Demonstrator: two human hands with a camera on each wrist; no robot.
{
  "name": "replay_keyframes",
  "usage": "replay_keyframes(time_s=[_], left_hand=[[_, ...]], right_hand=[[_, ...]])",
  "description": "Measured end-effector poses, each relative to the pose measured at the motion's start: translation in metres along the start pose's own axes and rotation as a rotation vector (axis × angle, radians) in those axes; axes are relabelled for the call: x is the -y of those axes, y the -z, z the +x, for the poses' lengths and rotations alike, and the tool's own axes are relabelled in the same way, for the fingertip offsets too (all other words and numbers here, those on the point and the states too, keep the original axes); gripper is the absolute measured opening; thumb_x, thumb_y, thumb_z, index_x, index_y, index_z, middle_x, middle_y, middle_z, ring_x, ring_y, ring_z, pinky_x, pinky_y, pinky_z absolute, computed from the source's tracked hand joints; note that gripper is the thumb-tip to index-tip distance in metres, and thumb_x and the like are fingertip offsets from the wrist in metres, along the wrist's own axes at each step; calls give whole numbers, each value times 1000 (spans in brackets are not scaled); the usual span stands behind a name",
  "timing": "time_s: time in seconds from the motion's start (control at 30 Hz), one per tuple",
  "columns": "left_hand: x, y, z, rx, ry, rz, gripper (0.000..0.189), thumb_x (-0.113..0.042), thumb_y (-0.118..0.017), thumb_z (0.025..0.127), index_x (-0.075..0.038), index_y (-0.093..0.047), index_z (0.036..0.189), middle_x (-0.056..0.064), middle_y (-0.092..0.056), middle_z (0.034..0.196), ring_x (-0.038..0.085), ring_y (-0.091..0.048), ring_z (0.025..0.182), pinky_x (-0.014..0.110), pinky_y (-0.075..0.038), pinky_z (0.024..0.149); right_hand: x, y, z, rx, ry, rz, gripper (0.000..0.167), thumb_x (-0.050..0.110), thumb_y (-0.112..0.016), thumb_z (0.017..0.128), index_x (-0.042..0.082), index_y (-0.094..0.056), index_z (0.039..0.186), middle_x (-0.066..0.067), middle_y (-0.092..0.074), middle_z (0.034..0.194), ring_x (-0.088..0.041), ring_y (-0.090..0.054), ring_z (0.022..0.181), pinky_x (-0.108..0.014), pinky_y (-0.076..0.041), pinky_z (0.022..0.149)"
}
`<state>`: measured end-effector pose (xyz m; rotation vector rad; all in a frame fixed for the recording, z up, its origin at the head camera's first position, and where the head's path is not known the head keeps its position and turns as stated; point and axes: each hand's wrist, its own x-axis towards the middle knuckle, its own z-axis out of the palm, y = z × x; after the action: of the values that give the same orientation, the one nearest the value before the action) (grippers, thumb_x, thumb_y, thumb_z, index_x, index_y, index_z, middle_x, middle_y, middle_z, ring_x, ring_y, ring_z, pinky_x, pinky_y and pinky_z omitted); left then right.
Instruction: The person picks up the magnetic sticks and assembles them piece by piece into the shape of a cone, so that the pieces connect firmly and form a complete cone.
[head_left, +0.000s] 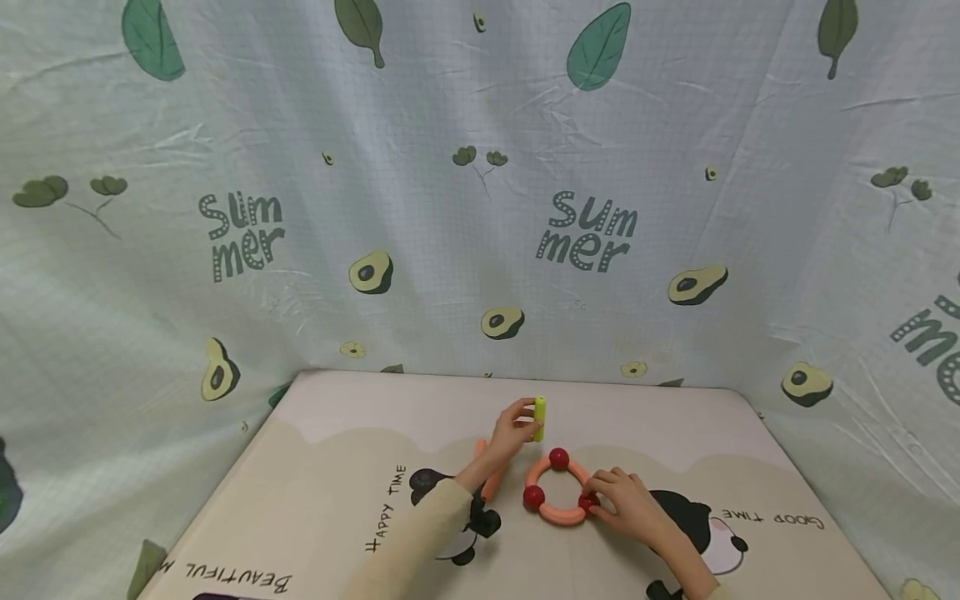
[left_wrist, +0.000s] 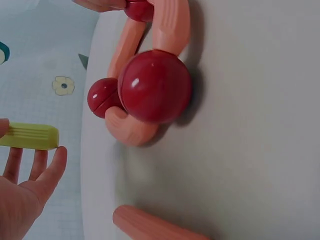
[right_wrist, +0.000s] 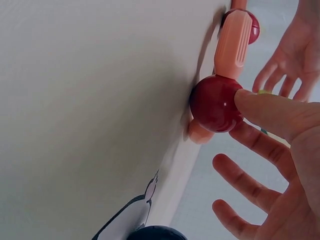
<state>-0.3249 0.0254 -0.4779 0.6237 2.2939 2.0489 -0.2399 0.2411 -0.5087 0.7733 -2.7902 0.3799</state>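
Note:
In the head view, my left hand holds a yellow-green rod upright above the far part of the table, between thumb and fingers. My right hand is at a ring of curved orange pieces joined by three red balls. Its thumb and index finger pinch the right-hand red ball, while the other fingers spread loosely, as the right wrist view shows. Two more red balls, the far one and the left one, belong to the same ring. The ring lies on the table.
Orange straight pieces lie beside the left forearm, partly hidden by it. The table cover bears printed cartoon animals and lettering. Behind the table hangs a curtain printed with avocados and leaves. A dark edge shows at the bottom left.

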Motion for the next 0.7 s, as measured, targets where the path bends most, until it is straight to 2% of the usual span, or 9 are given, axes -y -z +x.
replay_keyframes(time_s=[0.07,0.17,0.2,0.3,0.37,0.4,0.5,0.6,0.7], left_hand=[[13,-4,7,-13,-19,15,38,-5,-58,84,0,-48,120,26,-56,104,35,-61,89,39,-52,66],[61,-9,28,4,-99,-2,38,-19,-60,85,-12,-51,121,13,-61,98,24,-63,82,32,-52,59],[68,-10,31,9,-107,-6,39,-21,-60,84,-14,-51,121,11,-61,97,21,-63,80,31,-52,58],[70,-15,34,18,-68,-47,38,-19,-59,85,-11,-51,122,14,-61,98,23,-63,79,33,-52,59],[41,-18,23,6,1,-58,37,-10,-56,86,-4,-50,121,21,-59,102,28,-62,83,36,-53,64],[20,-18,15,3,51,-62,36,-5,-55,85,0,-48,121,25,-56,105,33,-61,87,40,-52,68],[-13,-19,1,19,73,-61,35,0,-50,86,6,-46,120,31,-53,106,39,-59,90,40,-52,72],[-28,-22,-5,40,90,-77,34,2,-49,87,7,-47,120,32,-52,108,42,-56,95,44,-50,76],[-27,-26,-4,47,106,-99,34,2,-50,86,6,-48,120,32,-53,109,43,-56,97,45,-49,77]], right_hand=[[0,0,0,-2,-3,2,16,23,-70,73,30,-58,81,17,-56,83,-6,-46,78,-33,-35,65],[0,0,0,5,-12,5,16,23,-70,73,29,-59,82,17,-57,84,-7,-47,78,-33,-36,65],[-1,0,-1,8,-16,5,16,23,-70,73,29,-59,82,17,-57,85,-7,-47,78,-33,-36,65],[-1,0,-1,14,-23,9,16,24,-70,73,29,-59,82,16,-58,86,-8,-47,79,-33,-36,65],[-2,0,-1,17,-24,11,15,24,-70,73,29,-59,83,16,-58,86,-8,-48,80,-33,-36,66],[-2,0,-1,17,-22,12,15,24,-70,74,30,-59,83,17,-58,86,-7,-48,80,-33,-36,66],[-2,-1,-1,12,-12,20,15,24,-69,74,31,-59,83,17,-57,86,-7,-48,80,-33,-36,65],[-2,0,-1,7,-5,32,15,23,-69,75,31,-59,82,18,-57,86,-7,-48,79,-32,-35,65],[-2,1,-1,11,-5,38,15,23,-69,75,31,-59,82,17,-57,85,-7,-48,79,-32,-35,65]])
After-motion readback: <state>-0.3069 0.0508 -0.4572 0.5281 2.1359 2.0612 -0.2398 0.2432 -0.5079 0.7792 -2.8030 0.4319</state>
